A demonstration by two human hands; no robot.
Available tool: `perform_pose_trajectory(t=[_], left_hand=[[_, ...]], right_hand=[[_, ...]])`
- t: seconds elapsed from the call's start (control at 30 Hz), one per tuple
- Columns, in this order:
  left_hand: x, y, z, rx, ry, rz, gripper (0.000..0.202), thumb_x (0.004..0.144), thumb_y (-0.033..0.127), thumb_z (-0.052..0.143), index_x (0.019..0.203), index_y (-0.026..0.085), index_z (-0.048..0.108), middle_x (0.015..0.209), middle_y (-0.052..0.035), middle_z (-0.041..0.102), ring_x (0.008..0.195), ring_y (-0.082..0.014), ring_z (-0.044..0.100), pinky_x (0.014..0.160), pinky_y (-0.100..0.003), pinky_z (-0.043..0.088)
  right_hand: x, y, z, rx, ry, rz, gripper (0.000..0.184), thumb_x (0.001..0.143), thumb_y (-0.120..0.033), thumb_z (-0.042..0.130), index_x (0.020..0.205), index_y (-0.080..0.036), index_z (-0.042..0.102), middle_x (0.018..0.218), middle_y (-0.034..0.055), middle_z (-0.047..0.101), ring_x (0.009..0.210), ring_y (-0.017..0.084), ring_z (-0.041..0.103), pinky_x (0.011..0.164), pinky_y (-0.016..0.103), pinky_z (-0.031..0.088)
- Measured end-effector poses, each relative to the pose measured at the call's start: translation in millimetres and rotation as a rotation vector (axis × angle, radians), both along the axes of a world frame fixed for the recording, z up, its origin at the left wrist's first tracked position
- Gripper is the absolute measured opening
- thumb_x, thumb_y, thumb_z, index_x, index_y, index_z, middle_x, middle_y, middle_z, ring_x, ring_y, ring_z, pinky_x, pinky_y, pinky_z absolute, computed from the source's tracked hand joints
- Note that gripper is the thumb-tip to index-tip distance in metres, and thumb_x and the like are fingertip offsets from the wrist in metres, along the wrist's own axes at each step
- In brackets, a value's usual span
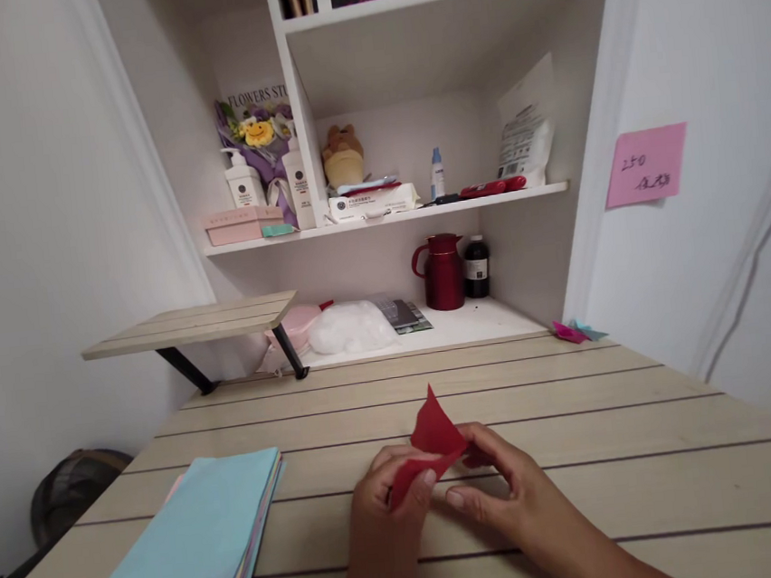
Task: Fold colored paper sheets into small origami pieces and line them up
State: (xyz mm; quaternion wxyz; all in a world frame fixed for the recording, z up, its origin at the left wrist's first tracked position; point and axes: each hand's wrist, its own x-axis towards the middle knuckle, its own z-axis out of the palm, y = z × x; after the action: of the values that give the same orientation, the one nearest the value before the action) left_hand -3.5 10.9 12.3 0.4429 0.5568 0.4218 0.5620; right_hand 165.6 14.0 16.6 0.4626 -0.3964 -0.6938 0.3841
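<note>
A folded piece of red paper (434, 425) is held above the table between my two hands. My left hand (392, 488) is closed on its lower left part, the thumb pressed on the near side. One pointed flap of the sheet stands up, away from me. At the right corner of the paper, the curled fingers of my right hand (513, 481) hold the edge, partly hiding it. The right thumb is apart from the paper, below it. To the left lies a stack of coloured paper (194, 530), light blue on top, with pink and other sheets beneath.
The slatted wooden table (623, 493) meets a white shelf unit (530, 311) at the back. A small raised wooden stand (191, 324) is at back left. A red jug (443, 272) and a dark bottle (476, 267) stand behind. Small folded papers (571, 333) lie at back right.
</note>
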Motion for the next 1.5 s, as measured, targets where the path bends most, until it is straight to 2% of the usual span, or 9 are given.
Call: perform_pose_trajectory(t=[0.17,0.43,0.7,0.8,0.9,1.2,1.3,1.4,1.5], left_hand=[[0.0,-3.9,-6.3,0.278,0.41,0.012,0.032,0.07,0.012,0.064,0.086,0.036,0.077,0.092,-0.0047,0.068,0.096,-0.0315,0.056,0.097,-0.046,0.036],[-6.1,10.3,-16.4,0.378,0.308,0.618,0.063,0.07,0.034,0.069,0.129,0.026,0.05,0.128,-0.0109,0.049,0.117,-0.0324,0.048,0.103,-0.051,0.034],[6.7,19.7,-32.7,-0.16,-0.3,0.227,0.113,0.054,0.048,0.082,0.144,0.017,0.021,0.119,-0.0213,0.058,0.101,-0.032,0.063,0.079,-0.04,0.052],[9.3,17.7,-32.0,-0.248,-0.435,0.086,0.115,0.05,0.041,0.086,0.143,0.015,0.024,0.098,-0.0173,0.07,0.089,-0.0299,0.069,0.074,-0.036,0.053],[5.1,16.8,-28.4,-0.284,-0.451,0.124,0.102,0.05,0.035,0.086,0.136,0.012,0.036,0.082,-0.0117,0.073,0.082,-0.0275,0.07,0.07,-0.032,0.053],[-10.5,19.3,-22.4,-0.205,-0.2,0.259,0.069,0.062,0.025,0.07,0.126,0.013,0.047,0.063,0.001,0.065,0.055,-0.0135,0.059,0.053,-0.021,0.042],[-11.7,17.4,-26.5,-0.208,-0.032,0.177,0.064,0.066,0.018,0.063,0.128,0.016,0.047,0.065,0.0035,0.061,0.055,-0.0116,0.055,0.051,-0.02,0.038],[-11.9,15.1,-28.7,-0.202,0.169,0.138,0.063,0.066,0.014,0.059,0.128,0.018,0.05,0.062,0.0062,0.056,0.053,-0.0101,0.05,0.051,-0.02,0.034],[-15.2,15.7,-24.9,-0.291,0.144,0.123,0.069,0.067,0.017,0.059,0.134,0.013,0.043,0.058,0.0066,0.055,0.048,-0.0107,0.049,0.049,-0.022,0.033]], right_hand=[[-2.3,-3.9,4.5,-0.019,0.103,0.042,0.014,0.076,-0.025,0.068,0.089,-0.022,0.066,0.092,0.0016,0.067,0.09,0.023,0.059,0.081,0.03,0.045],[6.2,17.3,-9.0,-0.381,0.648,0.021,0.028,0.074,-0.034,0.076,0.095,-0.017,0.068,0.088,0.0063,0.074,0.084,0.023,0.067,0.083,0.034,0.049],[6.5,19.8,-13.5,-0.541,0.997,0.107,0.012,0.078,-0.021,0.074,0.085,-0.016,0.066,0.089,0.0063,0.076,0.081,0.02,0.071,0.084,0.035,0.053],[4.2,17.7,-15.4,-0.537,0.948,0.104,0.018,0.077,-0.023,0.075,0.09,-0.014,0.067,0.09,0.008,0.075,0.084,0.021,0.07,0.086,0.035,0.053],[3.1,17.1,-18.0,-0.521,0.866,0.093,0.031,0.074,-0.022,0.078,0.1,-0.015,0.064,0.096,0.0079,0.073,0.09,0.021,0.068,0.089,0.035,0.051],[21.6,29.4,-18.6,-0.504,0.608,-0.057,0.068,0.065,-0.028,0.083,0.123,-0.028,0.048,0.076,-0.0046,0.066,0.068,0.015,0.064,0.07,0.029,0.051],[35.8,36.0,-16.7,-0.436,0.328,-0.031,0.057,0.074,-0.038,0.075,0.123,-0.026,0.05,0.066,-0.0056,0.06,0.064,0.017,0.063,0.068,0.033,0.05],[48.5,41.0,-11.9,-0.287,0.097,-0.15,0.049,0.081,-0.051,0.062,0.122,-0.026,0.052,0.093,0.0046,0.066,0.089,0.025,0.064,0.084,0.043,0.049],[52.9,39.1,-5.5,-0.107,-0.051,-0.135,0.058,0.08,-0.053,0.062,0.131,-0.033,0.044,0.138,0.0087,0.046,0.127,0.031,0.044,0.1,0.048,0.041]])
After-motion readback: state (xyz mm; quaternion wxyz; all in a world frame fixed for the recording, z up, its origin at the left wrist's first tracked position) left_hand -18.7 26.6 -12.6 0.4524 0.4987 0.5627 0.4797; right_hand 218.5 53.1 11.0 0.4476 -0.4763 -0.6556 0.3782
